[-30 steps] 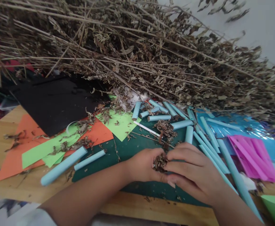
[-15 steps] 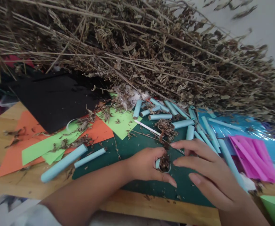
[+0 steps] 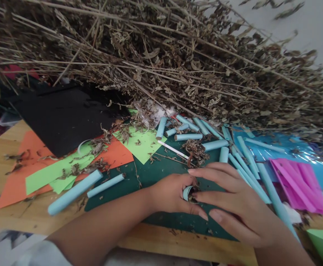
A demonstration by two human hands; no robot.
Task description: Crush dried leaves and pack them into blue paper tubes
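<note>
My left hand (image 3: 170,194) is wrapped around a light blue paper tube (image 3: 187,192), held upright above the dark green cutting mat (image 3: 155,173). Crumbled dried leaves fill the tube's open top. My right hand (image 3: 230,201) lies flat beside it, fingers stretched out, one fingertip at the tube's mouth on the leaves. A small heap of crumbled dried leaves (image 3: 196,149) sits on the mat just beyond my hands, next to a thin white stick (image 3: 172,149).
A big pile of dried leafy stalks (image 3: 161,62) covers the back. Several rolled blue tubes (image 3: 233,155) lie right of centre, two more (image 3: 75,192) at the left. Orange (image 3: 14,184), green (image 3: 143,144), black (image 3: 64,118) and pink (image 3: 299,184) sheets cover the wooden table (image 3: 189,247).
My right hand drew away from the tube, uncovering its leaf-heaped top, then came back with fingers flat. The leaves now sit lower in the tube. My left hand stayed put.
</note>
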